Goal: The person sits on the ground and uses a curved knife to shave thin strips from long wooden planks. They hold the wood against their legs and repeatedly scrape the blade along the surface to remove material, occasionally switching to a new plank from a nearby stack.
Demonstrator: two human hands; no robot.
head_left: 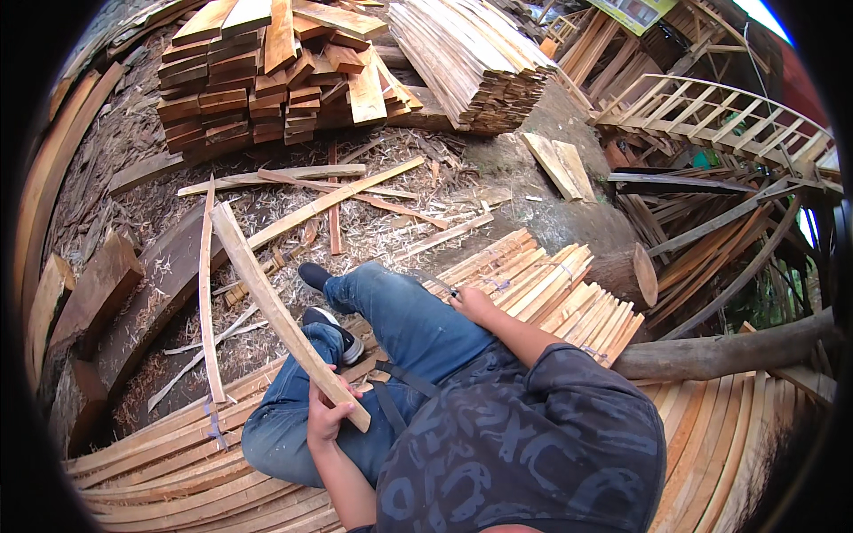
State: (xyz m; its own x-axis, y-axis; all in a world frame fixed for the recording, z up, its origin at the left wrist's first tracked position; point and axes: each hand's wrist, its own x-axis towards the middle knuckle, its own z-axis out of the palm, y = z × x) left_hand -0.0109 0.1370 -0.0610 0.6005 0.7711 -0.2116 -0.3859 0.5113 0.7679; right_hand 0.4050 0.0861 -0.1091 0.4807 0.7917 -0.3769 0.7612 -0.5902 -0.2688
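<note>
My left hand is closed round the lower end of a long pale wooden strip. The strip slants up and away to the left, over my bent left leg and past my shoes. My right hand rests beside my right knee, its fingers wrapped round the dark handle of a knife. The thin blade points away to the left, clear of the strip; its shape is hard to make out at this size. Under my right forearm lie bundles of short, thin wooden sticks.
I sit on long wooden laths. Shavings and loose strips cover the ground ahead. Stacked timber and a plank pile stand at the back. On the right are a log and a wooden ladder.
</note>
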